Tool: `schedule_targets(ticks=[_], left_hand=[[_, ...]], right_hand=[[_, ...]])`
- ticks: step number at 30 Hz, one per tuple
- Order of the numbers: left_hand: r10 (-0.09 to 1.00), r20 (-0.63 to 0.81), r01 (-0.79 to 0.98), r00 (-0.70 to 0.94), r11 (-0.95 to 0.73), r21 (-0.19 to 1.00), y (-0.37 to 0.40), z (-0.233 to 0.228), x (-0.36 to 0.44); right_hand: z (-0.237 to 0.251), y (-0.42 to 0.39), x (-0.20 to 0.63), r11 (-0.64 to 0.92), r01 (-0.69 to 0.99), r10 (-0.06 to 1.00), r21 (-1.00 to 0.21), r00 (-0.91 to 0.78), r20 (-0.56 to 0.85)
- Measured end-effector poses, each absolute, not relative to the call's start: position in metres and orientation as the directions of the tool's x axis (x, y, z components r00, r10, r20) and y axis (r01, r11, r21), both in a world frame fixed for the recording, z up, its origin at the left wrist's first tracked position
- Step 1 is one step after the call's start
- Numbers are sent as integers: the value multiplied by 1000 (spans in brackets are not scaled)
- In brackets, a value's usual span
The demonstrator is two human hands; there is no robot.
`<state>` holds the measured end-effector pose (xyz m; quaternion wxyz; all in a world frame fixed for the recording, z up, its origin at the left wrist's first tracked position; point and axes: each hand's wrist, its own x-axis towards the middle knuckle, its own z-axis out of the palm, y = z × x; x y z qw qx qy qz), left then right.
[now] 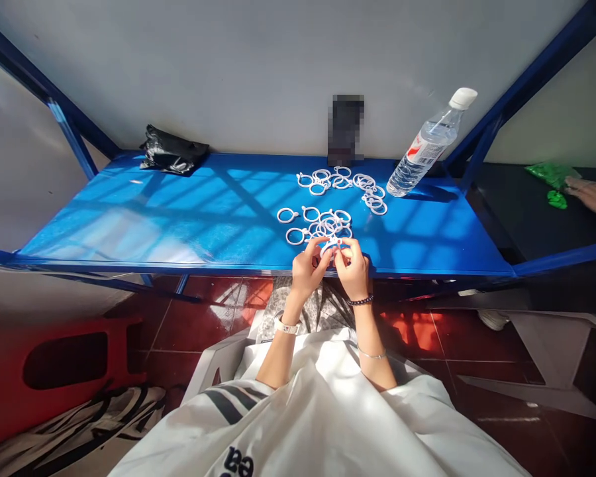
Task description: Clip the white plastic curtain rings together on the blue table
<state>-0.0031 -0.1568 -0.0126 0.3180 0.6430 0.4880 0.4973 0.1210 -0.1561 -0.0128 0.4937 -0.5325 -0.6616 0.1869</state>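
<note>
At the front edge of the blue table (218,218), my left hand (308,268) and my right hand (352,268) meet with their fingertips pinched. Between them they hold a white curtain ring (330,248), partly covered by the fingers. Just beyond my fingers lies a loose group of white curtain rings (295,236), some overlapping, each with a small eyelet. Farther back is a second group of the same rings (318,189), spreading right toward the bottle. My left wrist wears a white watch, and a dark bead bracelet circles my right wrist.
A water bottle (420,156) with a white cap stands at the back right. A black plastic bag (173,151) lies at the back left, and a blurred dark object (346,129) leans against the wall. Another person's hand (593,199) touches a green bag (551,175) at far right.
</note>
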Motion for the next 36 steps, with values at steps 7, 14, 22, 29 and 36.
schedule_targets(ticks=[7,14,22,29,36], left_hand=[[933,360,312,-6,-340,887,-158,-18,2],[925,379,372,-11,-348,861,-158,-20,3],[916,400,354,-15,-369,859,-160,-18,3],[928,372,384,-32,-332,862,-160,-18,4],[925,378,408,-29,-334,850,-160,-17,4]], right_hand=[[-7,-157,121,341,445,911,-828,59,408],[-10,-158,120,347,464,903,-815,69,423],[-6,-158,121,371,450,900,-812,39,433],[-6,-159,122,361,431,913,-827,19,409],[-7,-158,122,351,399,915,-847,44,400]])
